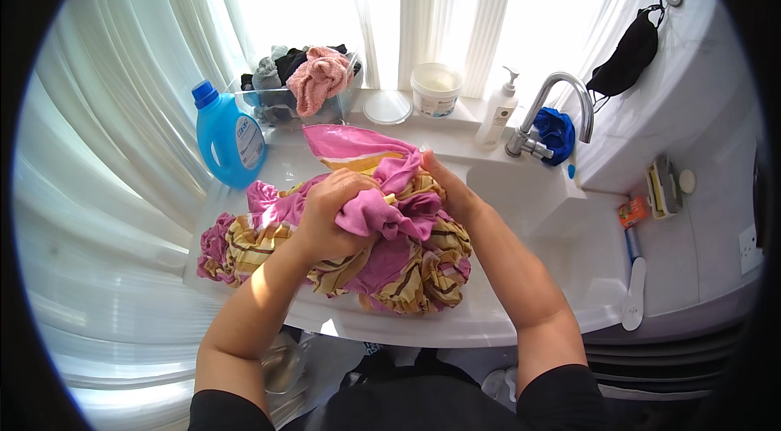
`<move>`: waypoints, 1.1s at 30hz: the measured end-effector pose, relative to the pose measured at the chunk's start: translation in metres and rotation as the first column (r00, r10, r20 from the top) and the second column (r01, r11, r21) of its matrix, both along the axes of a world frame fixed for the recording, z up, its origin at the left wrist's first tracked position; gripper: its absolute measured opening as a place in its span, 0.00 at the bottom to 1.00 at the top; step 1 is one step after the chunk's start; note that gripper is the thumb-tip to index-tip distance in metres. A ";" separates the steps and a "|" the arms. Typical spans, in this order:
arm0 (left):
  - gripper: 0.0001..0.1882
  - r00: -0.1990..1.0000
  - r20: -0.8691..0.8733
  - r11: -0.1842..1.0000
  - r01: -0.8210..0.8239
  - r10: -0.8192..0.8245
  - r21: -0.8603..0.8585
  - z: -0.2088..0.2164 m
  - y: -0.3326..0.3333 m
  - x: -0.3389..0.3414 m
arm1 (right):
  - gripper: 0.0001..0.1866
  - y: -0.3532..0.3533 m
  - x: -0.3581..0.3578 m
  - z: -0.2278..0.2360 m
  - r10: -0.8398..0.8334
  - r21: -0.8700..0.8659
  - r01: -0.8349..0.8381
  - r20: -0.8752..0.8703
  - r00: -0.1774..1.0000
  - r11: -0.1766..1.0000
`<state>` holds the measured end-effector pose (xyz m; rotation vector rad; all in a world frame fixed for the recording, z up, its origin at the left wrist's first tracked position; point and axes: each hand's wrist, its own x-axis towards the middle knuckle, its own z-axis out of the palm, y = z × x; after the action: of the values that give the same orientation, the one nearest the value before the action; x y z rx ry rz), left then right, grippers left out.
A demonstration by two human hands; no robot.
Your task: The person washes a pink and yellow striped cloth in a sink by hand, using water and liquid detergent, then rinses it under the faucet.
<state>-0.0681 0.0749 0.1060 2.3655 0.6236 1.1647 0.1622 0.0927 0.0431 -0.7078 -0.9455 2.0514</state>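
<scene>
A large bunched cloth [390,268], pink with yellow striped parts, lies heaped over the washboard side of a white sink [561,236]. My left hand [335,207] is closed round a fold of it near the middle, with a pink bulge coming out beside the thumb. At the far right of the heap my right hand [449,185] grips another part of the cloth; its thumb shows, while most of its fingers are hidden behind the fabric. A pink corner of the cloth spreads toward the back of the sink.
A blue detergent bottle [229,138] stands at the left. Along the back are a clear bin of clothes [313,81], a round lid [388,107], a white tub [437,89] and a pump bottle [497,110]. Right of these rise the faucet [561,93] and a blue cloth [556,137]. A brush [634,293] lies on the right rim.
</scene>
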 end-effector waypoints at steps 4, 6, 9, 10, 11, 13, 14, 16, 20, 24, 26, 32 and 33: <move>0.40 0.979 -0.201 0.998 -0.011 0.023 0.057 -0.019 -0.025 -0.037 | 0.40 -0.053 -0.024 0.018 -0.141 0.598 -0.274 0.554 0.821 0.753; 0.46 0.962 -0.207 0.977 -0.151 0.180 0.148 0.002 -0.038 -0.048 | 0.37 -0.090 -0.031 0.007 -0.517 0.783 -0.216 0.563 0.645 0.583; 0.61 0.898 -0.423 0.991 -0.133 0.121 0.001 -0.015 -0.028 -0.081 | 0.27 -0.132 -0.041 -0.011 -0.607 0.829 0.069 0.347 0.716 0.555; 0.62 0.873 -0.481 0.990 -0.130 0.086 -0.059 -0.020 -0.025 -0.086 | 0.25 -0.135 -0.041 -0.008 -0.620 0.845 0.083 0.318 0.718 0.529; 0.63 0.855 -0.513 0.994 -0.102 0.074 -0.028 -0.026 -0.021 -0.084 | 0.23 -0.135 -0.039 0.002 -0.646 0.838 0.163 0.262 0.717 0.521; 0.62 0.940 -0.338 0.969 -0.044 -0.042 -0.244 -0.027 -0.008 -0.061 | 0.20 -0.129 -0.025 0.035 -0.693 0.790 0.356 0.117 0.711 0.499; 0.62 0.966 -0.243 0.935 -0.010 -0.082 -0.355 -0.027 -0.004 -0.050 | 0.18 -0.119 -0.015 0.050 -0.702 0.734 0.465 0.024 0.711 0.495; 0.61 0.989 -0.144 0.970 -0.070 0.037 -0.232 -0.045 0.013 -0.026 | 0.20 -0.104 0.011 0.071 -0.630 0.606 0.520 -0.039 0.775 0.602; 0.63 0.891 -0.435 0.965 -0.214 0.130 -0.149 -0.071 0.034 0.028 | 0.37 -0.069 0.070 0.007 -0.536 0.129 0.521 0.153 0.830 0.844; 0.62 0.749 -0.663 0.966 -0.175 0.006 -0.188 -0.068 0.038 0.046 | 0.50 -0.068 0.094 -0.070 -0.488 0.072 0.552 0.570 0.661 0.831; 0.61 0.645 -0.764 0.974 -0.183 0.019 -0.131 -0.067 0.038 0.050 | 0.51 -0.074 0.078 -0.061 -0.413 0.069 0.433 0.465 0.783 0.899; 0.36 0.914 -0.403 0.928 -0.191 0.050 -0.319 -0.077 0.065 0.040 | 0.29 -0.054 0.067 -0.028 -0.813 0.826 -0.030 0.560 0.158 0.563; 0.34 0.973 -0.223 0.881 -0.163 0.067 -0.444 -0.075 0.081 0.027 | 0.30 -0.042 0.062 -0.010 -0.815 0.826 0.040 0.545 0.198 0.562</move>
<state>-0.0409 0.1561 0.0308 2.0640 1.0011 0.7182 0.2241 0.0511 0.0335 -1.5580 -1.6664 0.3895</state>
